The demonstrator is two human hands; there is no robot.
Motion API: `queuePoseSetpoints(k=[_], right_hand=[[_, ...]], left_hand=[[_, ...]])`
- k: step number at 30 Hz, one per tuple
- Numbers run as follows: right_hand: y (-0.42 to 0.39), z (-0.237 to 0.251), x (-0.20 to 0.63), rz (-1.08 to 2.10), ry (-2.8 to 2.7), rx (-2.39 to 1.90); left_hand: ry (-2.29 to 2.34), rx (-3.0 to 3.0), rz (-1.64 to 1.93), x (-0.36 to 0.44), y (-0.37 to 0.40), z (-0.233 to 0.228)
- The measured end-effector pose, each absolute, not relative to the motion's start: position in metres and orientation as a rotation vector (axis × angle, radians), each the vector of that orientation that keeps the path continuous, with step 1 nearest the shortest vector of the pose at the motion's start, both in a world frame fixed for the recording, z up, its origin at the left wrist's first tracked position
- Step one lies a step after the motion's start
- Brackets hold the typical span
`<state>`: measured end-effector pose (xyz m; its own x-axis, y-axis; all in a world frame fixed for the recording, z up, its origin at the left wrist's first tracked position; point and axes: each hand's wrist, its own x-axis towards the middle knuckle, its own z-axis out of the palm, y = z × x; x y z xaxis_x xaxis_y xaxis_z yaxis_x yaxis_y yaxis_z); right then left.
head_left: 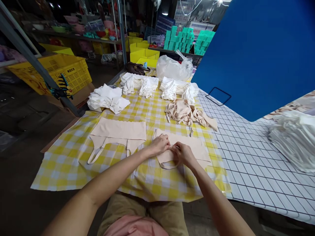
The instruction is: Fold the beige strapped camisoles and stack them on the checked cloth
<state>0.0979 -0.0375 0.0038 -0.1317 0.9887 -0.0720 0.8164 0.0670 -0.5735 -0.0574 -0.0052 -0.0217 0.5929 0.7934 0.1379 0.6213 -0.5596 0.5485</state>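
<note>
A beige strappy garment (194, 147) lies flat on the yellow checked cloth (73, 160) in front of me. My left hand (161, 144) and my right hand (183, 154) meet over its lower middle, fingers pinching the fabric near a strap loop. To the left lies a second beige garment (118, 132), spread flat with its straps hanging toward me. Behind my hands sits a crumpled heap of beige garments (187, 113).
Stacks of white garments (108, 98) (140, 83) (177, 88) line the far side, with a clear plastic bag (173, 67) behind. A blue board (258, 52) stands at right over a white grid surface (251, 160). White bagged goods (294, 139) lie far right. Yellow crates (61, 70) stand left.
</note>
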Motion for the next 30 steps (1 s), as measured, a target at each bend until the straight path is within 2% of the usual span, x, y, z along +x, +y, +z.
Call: queuePoseSetpoints(k=[20, 26, 30], right_hand=[[-0.035, -0.002, 0.085, 0.728, -1.866, -1.797], [-0.079, 0.019, 0.088, 1.195, -1.277, -1.530], [-0.137, 0.026, 0.086, 1.235, -1.064, -1.450]], left_hand=[[1.168, 2.503, 0.433, -0.057, -0.011, -0.015], [1.032, 2.387, 0.526, -0.068, -0.014, -0.013], [0.990, 2.282, 0.504, -0.079, -0.020, -0.005]])
